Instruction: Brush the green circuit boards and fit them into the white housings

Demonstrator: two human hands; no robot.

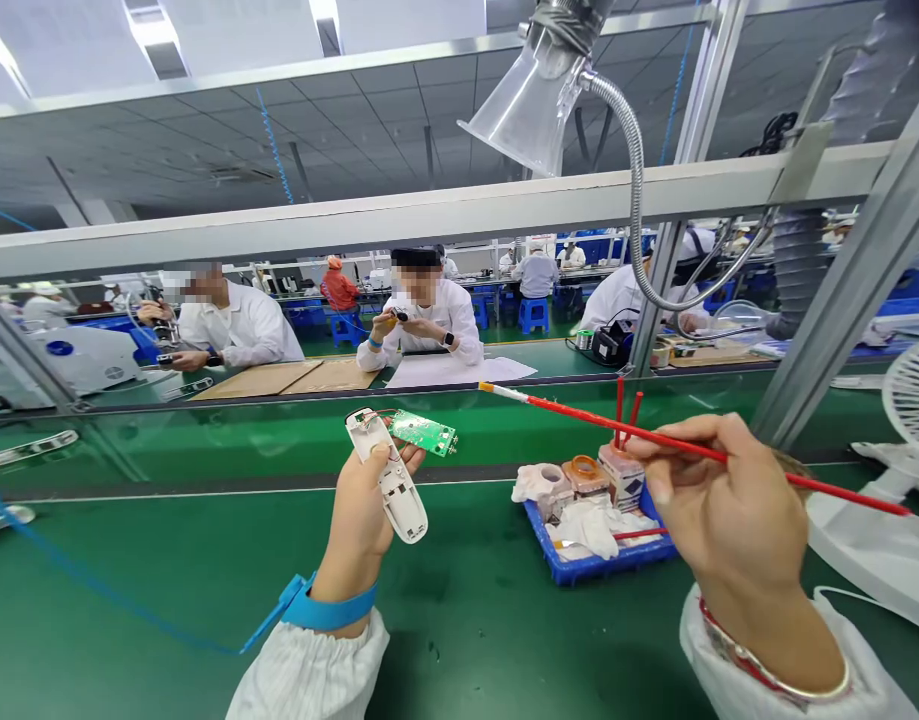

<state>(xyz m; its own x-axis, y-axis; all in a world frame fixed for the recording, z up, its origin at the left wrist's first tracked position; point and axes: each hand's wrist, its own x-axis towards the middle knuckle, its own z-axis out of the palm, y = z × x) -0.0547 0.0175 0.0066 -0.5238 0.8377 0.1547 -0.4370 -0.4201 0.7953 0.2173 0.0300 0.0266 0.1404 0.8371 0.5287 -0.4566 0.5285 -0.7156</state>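
Observation:
In my left hand (365, 500) is a white plastic housing half (400, 500), tilted, with my thumb across its inner side. A green circuit board (424, 433) sticks out to its right, joined to the housing by thin red wires; my fingertips are beneath it. My right hand (729, 500) pinches a thin red-handled brush (601, 417) near the middle of its handle. The brush's pale tip points left, above and to the right of the board, apart from it. A blue wrist strap (331, 607) circles my left wrist.
A blue tray (579, 570) holds small jars, crumpled white wipes and another red-handled brush. At the right stands a white fan (909, 400). A clear funnel-shaped hood (534, 100) hangs overhead. Across the bench, co-workers in white coats handle parts beyond a metal frame (429, 225).

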